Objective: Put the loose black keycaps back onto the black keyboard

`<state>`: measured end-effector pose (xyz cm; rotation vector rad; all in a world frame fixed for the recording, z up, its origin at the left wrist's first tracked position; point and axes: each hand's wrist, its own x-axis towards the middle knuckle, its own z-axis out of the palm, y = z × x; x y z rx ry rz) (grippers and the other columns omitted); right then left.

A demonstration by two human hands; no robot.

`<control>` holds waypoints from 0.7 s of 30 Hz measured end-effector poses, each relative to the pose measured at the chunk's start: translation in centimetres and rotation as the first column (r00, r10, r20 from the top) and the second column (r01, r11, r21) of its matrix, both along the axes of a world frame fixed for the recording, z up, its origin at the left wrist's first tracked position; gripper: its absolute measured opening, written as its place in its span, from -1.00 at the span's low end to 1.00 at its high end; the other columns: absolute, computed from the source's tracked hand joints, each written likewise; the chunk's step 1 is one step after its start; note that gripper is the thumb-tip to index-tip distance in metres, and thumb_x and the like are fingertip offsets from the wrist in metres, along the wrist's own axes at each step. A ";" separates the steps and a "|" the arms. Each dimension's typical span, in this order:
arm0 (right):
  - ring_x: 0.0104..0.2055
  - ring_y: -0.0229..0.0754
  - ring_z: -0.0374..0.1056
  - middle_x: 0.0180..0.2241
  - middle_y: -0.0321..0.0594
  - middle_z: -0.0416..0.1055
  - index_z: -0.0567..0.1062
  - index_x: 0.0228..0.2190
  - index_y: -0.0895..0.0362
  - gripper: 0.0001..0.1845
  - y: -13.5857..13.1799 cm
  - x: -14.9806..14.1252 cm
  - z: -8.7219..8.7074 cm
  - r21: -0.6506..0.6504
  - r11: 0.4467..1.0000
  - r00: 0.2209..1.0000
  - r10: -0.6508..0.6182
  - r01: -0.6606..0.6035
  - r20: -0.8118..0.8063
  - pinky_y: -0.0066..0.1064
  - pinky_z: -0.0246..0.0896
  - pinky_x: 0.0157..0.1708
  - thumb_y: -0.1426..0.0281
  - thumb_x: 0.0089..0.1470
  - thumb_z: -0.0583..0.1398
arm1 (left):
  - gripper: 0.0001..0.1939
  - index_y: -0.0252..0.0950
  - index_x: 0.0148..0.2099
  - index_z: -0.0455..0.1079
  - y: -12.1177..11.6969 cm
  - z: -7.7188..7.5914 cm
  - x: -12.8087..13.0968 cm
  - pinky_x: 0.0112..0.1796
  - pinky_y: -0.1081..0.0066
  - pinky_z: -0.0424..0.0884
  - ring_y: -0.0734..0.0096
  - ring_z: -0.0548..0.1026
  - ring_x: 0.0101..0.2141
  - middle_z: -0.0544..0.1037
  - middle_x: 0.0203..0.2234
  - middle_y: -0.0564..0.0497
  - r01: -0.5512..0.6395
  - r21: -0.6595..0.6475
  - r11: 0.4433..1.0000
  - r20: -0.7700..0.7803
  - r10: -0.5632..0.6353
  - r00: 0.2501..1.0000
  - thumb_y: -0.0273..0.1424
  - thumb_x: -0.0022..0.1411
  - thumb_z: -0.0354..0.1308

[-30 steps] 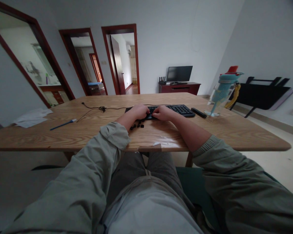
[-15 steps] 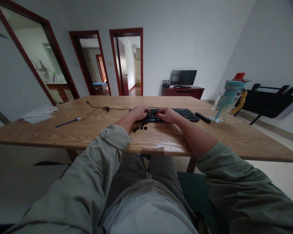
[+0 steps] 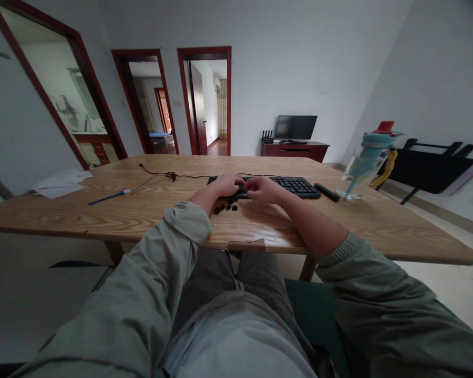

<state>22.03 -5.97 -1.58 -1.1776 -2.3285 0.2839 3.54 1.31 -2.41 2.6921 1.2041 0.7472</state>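
A black keyboard point(image 3: 296, 185) lies on the wooden table point(image 3: 150, 210), its cable running off to the left. My left hand point(image 3: 226, 185) rests curled on the keyboard's left end. My right hand point(image 3: 262, 189) is just beside it over the keys, with its fingers bunched toward the left hand. Whatever those fingers pinch is hidden. Several loose black keycaps point(image 3: 225, 208) lie on the table right in front of the keyboard, below my left hand.
A black remote point(image 3: 326, 191) lies right of the keyboard, and a teal bottle point(image 3: 366, 160) stands beyond it. A blue pen point(image 3: 108, 197) and white papers point(image 3: 61, 184) are at the far left. A paper scrap point(image 3: 256, 239) lies at the table's near edge.
My right hand has shifted a little left, closer to my left hand on the keyboard. The view has tilted slightly.
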 end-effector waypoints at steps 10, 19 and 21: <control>-0.45 -0.30 0.28 -0.40 -0.26 0.49 0.57 -0.21 0.13 -0.65 -1.5 -2.9 -1.2 -0.017 0.982 0.966 0.189 -0.189 0.174 -0.49 0.07 -0.43 0.34 -0.10 0.22 | -0.66 -0.37 -0.10 0.52 0.0 0.6 -1.8 -0.14 0.42 0.42 0.34 0.51 -0.23 0.59 -0.20 -0.09 -0.144 0.042 0.989 0.205 0.132 0.970 -0.46 0.08 0.06; -0.46 -0.32 0.26 -0.45 -0.27 0.47 0.58 -0.32 0.18 -0.76 -0.8 -2.3 -0.8 -0.048 0.983 0.981 0.182 -0.179 0.059 -0.49 0.09 -0.42 0.39 -0.10 0.20 | -0.65 -0.35 -0.12 0.53 -0.2 0.6 -1.5 -0.15 0.44 0.42 0.40 0.50 -0.27 0.60 -0.22 -0.05 -0.151 0.036 0.988 0.182 0.143 0.973 -0.56 0.05 0.04; -0.47 -0.32 0.25 -0.47 -0.27 0.45 0.56 -0.34 0.21 -0.76 -0.2 -1.7 -0.7 -0.060 0.987 0.988 0.147 -0.150 -0.052 -0.49 0.09 -0.43 0.36 -0.08 0.20 | -0.67 -0.35 -0.14 0.53 -0.5 0.7 -1.4 -0.18 0.45 0.43 0.40 0.51 -0.29 0.61 -0.25 -0.04 -0.139 0.027 0.990 0.174 0.133 0.976 -0.54 0.06 0.04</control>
